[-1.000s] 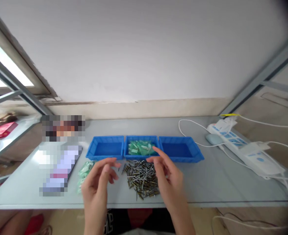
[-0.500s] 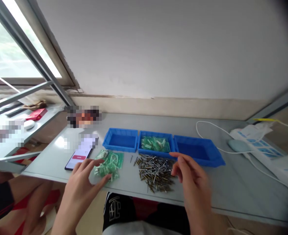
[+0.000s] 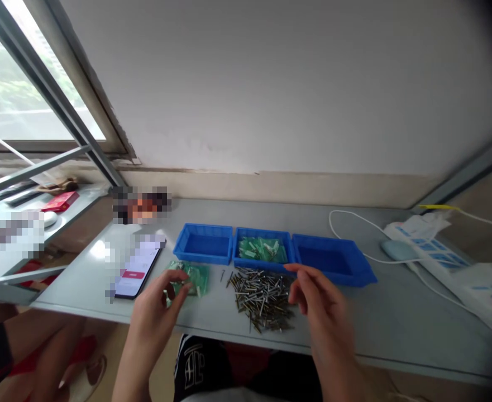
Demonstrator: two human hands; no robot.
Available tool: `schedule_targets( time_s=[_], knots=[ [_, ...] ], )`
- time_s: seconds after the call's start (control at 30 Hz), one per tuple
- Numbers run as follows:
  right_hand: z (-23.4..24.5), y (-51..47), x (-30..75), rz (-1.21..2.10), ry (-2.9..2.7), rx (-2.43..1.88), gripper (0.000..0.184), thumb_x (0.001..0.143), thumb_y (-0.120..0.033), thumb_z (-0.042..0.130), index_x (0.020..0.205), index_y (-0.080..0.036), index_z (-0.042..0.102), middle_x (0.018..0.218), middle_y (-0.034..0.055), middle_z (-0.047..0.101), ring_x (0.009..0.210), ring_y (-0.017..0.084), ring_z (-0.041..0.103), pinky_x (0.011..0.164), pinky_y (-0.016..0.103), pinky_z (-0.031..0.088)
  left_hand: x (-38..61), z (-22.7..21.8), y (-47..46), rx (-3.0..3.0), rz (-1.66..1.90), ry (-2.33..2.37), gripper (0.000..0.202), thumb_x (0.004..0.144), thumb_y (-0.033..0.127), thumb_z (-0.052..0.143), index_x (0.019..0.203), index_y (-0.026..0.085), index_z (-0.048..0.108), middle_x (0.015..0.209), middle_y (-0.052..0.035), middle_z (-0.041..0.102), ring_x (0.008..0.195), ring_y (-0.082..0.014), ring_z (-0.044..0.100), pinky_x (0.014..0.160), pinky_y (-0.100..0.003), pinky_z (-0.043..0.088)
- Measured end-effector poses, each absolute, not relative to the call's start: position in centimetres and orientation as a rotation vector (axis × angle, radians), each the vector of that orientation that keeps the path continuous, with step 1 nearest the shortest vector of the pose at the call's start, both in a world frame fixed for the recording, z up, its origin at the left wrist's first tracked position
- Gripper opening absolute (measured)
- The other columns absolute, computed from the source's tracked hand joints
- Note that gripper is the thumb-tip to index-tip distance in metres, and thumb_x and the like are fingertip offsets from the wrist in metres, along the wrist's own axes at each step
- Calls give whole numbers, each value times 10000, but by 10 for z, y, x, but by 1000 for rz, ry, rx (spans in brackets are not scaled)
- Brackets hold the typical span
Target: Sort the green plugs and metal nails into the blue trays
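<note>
My left hand (image 3: 157, 304) is over small green plastic bags (image 3: 199, 274) on the table, left of a heap of screws. Its thumb and fingertips have come together at the bags, pinching one of them; the hand covers part of the pile. My right hand (image 3: 323, 307) hovers at the right edge of the loose screws (image 3: 262, 298), fingers curled and index finger reaching forward. Whatever those fingers may hold is too small to make out. A single screw (image 3: 223, 274) lies apart, between the bags and the heap.
Behind the screws stand three blue bins: a left bin (image 3: 204, 259), a middle bin (image 3: 239, 261) with green bags inside, and a right bin (image 3: 342, 276). A phone (image 3: 139, 268) lies at left. White cables and a power strip (image 3: 430, 251) are at right. Another person's arm (image 3: 32, 340) shows at lower left.
My left hand has closed from spread fingers to a pinch at the green bags. My right hand keeps nearly the same pose. The view has shifted slightly.
</note>
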State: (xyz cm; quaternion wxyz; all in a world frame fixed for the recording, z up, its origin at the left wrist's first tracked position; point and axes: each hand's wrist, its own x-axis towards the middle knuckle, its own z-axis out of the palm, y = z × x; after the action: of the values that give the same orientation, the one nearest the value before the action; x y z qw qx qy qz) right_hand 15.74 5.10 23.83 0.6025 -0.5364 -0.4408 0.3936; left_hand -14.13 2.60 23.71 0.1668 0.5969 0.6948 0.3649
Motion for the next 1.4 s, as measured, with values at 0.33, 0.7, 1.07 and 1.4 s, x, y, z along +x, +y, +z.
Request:
schedule_targets(
  time_s=[0.33, 0.7, 1.07, 1.4],
  knots=[
    [252, 43, 135, 1145, -1571, -1173, 334, 1057, -408, 596, 784, -217, 616, 655, -46, 498, 604, 125, 478, 580, 254, 368, -48, 250, 38, 1613, 1210, 1381, 189, 1000, 404, 703, 1039, 242, 791, 877, -10, 705, 692, -130, 568, 647, -227, 474],
    [243, 50, 151, 1023, -1402, -1224, 307, 1027, -467, 671, 868, -214, 741, 628, -38, 531, 591, 138, 492, 568, 257, 390, -41, 238, 48, 1232, 1230, 1236, 428, 947, 589, 750, 940, 162, 732, 483, 66, 535, 408, -78, 428, 452, -199, 339],
    [255, 44, 158, 1064, -1356, -1039, 329, 1053, -444, 652, 901, -228, 847, 765, 26, 723, 679, 161, 662, 648, 252, 531, -31, 252, 37, 1261, 1350, 1225, 305, 998, 495, 709, 1011, 208, 813, 783, -19, 764, 628, -129, 639, 641, -234, 543],
    [234, 52, 152, 970, -1200, -1209, 302, 1040, -437, 672, 1235, -267, 829, 955, 69, 808, 639, 158, 643, 578, 274, 557, -55, 263, 25, 1228, 1494, 1505, 369, 1051, 519, 612, 1178, 200, 748, 990, -80, 821, 657, -154, 634, 615, -281, 504]
  ],
)
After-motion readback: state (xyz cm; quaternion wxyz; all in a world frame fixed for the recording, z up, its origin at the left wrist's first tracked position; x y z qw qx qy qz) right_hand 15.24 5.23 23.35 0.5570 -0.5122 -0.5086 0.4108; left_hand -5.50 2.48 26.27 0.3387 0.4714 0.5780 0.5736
